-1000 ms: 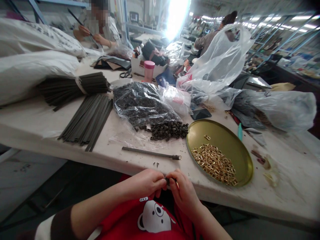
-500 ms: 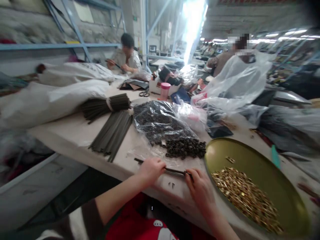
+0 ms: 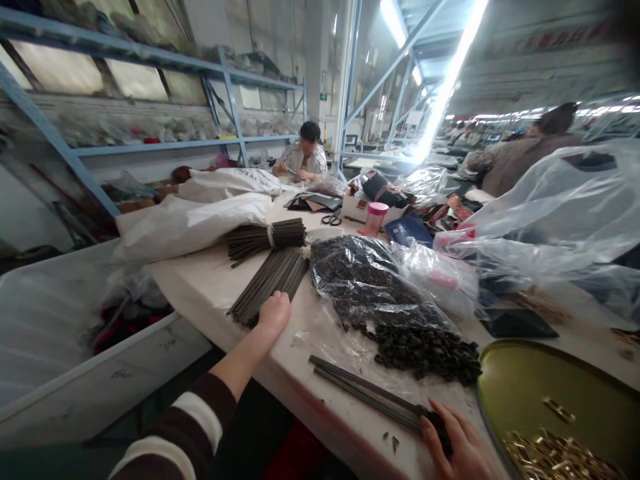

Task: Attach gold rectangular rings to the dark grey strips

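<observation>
My left hand point(image 3: 275, 313) is closed at the lower end of a loose pile of dark strips point(image 3: 273, 277); what its fingers pinch is hidden. Near the front edge, my right hand point(image 3: 453, 437) grips the right end of several dark strips point(image 3: 365, 393) lying on the table. Small black loops point(image 3: 425, 353) spill from a clear plastic bag point(image 3: 370, 273) behind them. A tied bundle of dark strips point(image 3: 267, 238) rests beyond the loose pile. At the lower right, a gold tray point(image 3: 530, 360) holds small gold metal pieces point(image 3: 560, 457).
White sacks point(image 3: 200, 220) lie at the back left, above a white bin point(image 3: 115, 360). A pink-lidded jar point(image 3: 375, 219), scissors point(image 3: 331, 219) and a blue packet point(image 3: 409, 231) stand or lie farther back. One person point(image 3: 307, 157) sits beyond the table; another point(image 3: 530, 147) is at the right.
My left hand has left the strip held between both hands and moved to the loose pile. My right hand now holds strips lower on the table. The view has turned left.
</observation>
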Tool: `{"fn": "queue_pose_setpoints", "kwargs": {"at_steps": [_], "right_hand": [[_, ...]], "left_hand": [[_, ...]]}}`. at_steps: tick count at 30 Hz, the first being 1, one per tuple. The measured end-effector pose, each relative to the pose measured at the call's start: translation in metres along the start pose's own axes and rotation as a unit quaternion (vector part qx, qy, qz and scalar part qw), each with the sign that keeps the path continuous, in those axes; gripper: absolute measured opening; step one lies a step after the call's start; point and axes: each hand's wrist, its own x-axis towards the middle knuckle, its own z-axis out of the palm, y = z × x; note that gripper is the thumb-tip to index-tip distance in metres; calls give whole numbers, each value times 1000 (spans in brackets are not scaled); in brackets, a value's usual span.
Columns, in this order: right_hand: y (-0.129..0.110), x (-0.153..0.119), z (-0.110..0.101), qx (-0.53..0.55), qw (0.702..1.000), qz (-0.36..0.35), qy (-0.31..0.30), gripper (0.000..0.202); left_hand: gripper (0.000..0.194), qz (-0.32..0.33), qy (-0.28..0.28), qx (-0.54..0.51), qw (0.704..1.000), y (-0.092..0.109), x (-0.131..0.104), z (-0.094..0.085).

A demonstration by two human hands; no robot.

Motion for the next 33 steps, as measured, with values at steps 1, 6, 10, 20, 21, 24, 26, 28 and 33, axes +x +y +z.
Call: {"fn": "queue_pose_setpoints", "kwargs": {"at_steps": [1,6,10,20,21,24,26,28,33], "right_hand": [[0,0,0,2,1000,2,1,46],[-8,0,-5,16,999,33,-11,43],[-14,-1,-11,30,998,53,-14,42],[-16,-1,-16,67,991,93,63,46],[-17,0,-18,73,990,96,77,45],[-24,5,-28,115,979,122,115,40],[-32,12,-39,187,961,168,117,39],[-42,21,-49,304,922,218,101,41],[-60,38,-58,419,865,273,18,27]], "left_hand": [[27,-7,-6,3,1000,-1,2,4],[30,-13,-34,1,999,4,5,10],[31,-6,-57,-17,998,10,10,6],[23,-3,19,-120,993,-4,-18,-38],[22,9,32,-139,990,-2,-26,-43],[20,83,31,-214,973,18,-63,-51],[12,157,-22,-273,949,37,-95,-49],[8,244,-178,-413,859,55,-127,-42],[20,203,-455,-531,685,88,-166,-26]]}}
